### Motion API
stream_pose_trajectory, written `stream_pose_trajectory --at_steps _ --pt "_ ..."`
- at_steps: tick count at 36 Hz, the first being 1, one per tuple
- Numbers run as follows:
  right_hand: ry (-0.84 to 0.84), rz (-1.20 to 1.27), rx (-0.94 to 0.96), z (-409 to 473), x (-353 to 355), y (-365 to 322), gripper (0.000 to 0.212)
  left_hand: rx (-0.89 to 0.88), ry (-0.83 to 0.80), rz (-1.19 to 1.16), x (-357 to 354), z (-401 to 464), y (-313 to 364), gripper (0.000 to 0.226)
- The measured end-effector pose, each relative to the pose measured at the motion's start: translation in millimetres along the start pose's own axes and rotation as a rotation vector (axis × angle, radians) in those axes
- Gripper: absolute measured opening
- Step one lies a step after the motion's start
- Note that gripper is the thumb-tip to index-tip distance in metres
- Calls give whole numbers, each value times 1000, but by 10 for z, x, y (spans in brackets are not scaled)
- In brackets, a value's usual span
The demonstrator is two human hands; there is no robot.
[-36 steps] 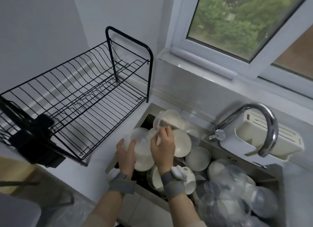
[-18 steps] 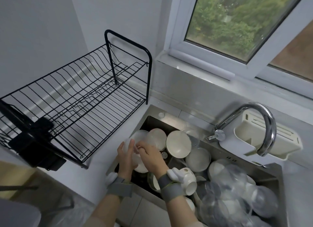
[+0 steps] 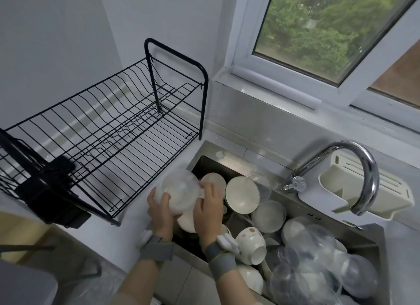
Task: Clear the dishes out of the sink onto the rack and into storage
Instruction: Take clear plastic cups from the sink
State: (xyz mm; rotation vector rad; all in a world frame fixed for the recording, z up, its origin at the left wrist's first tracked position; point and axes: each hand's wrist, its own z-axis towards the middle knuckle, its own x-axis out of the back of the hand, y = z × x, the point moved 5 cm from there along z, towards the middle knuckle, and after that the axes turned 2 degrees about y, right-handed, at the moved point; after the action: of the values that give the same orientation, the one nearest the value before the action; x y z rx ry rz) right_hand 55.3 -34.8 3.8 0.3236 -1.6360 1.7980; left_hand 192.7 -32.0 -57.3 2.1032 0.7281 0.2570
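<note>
Low and centre in the frame: left hand (image 3: 160, 208) and right hand (image 3: 209, 208) together on a clear plastic bowl (image 3: 179, 194), held tilted above the left end of the sink (image 3: 377, 241). Left fingers curled round the bowl's lower left edge; right fingers curled over its right rim, gripping it. Grey bands on both wrists. Just below the bowl, a white plate (image 3: 186, 221), partly hidden by the hands. Right of the hands, inside the sink, a white bowl (image 3: 242, 195) leaning on its edge, a shallower white dish (image 3: 268, 216) beside it, a spotted white mug (image 3: 252, 244) lying on its side, and at lower right a heap of clear plastic containers (image 3: 318, 266) over more white crockery. Left half of the frame: a black wire dish rack (image 3: 109, 131) on the pale worktop (image 3: 127, 234), both tiers bare, a black holder (image 3: 45, 191) hung at its near left end. Right of centre: a curved chrome faucet (image 3: 363, 168), with a cream plastic caddy (image 3: 363, 191) behind it. Upper right: a window (image 3: 329, 31) with green trees outside.
</note>
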Motion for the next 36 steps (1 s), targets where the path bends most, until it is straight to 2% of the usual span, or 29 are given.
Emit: stream_pose_trajectory --at_steps 2,3,4,8,11,20,28,31,36 --pt "115 -20 -84 19 69 140 39 3 34 -57 82 54 24 65" --pt "105 -33 -133 26 82 218 38 0 46 -84 117 75 33 60" --pt "47 -58 -183 30 52 307 37 2 54 -102 153 97 39 55" --pt "-379 -272 -326 -3 -179 618 44 22 33 -124 201 92 63 55" --pt "-529 -346 -335 5 -255 691 52 12 8 -114 167 48 81 54" --pt "-505 -293 -377 90 -240 672 42 25 -6 -69 110 39 72 52" --pt "-698 -259 -391 248 -426 629 48 52 -7 -55 102 -30 90 53" --pt "-780 -244 -458 260 -480 624 46 65 -21 -40 106 -66 97 64" --pt "-749 -319 -478 311 -470 643 42 74 -24 -37 136 -72 90 68"
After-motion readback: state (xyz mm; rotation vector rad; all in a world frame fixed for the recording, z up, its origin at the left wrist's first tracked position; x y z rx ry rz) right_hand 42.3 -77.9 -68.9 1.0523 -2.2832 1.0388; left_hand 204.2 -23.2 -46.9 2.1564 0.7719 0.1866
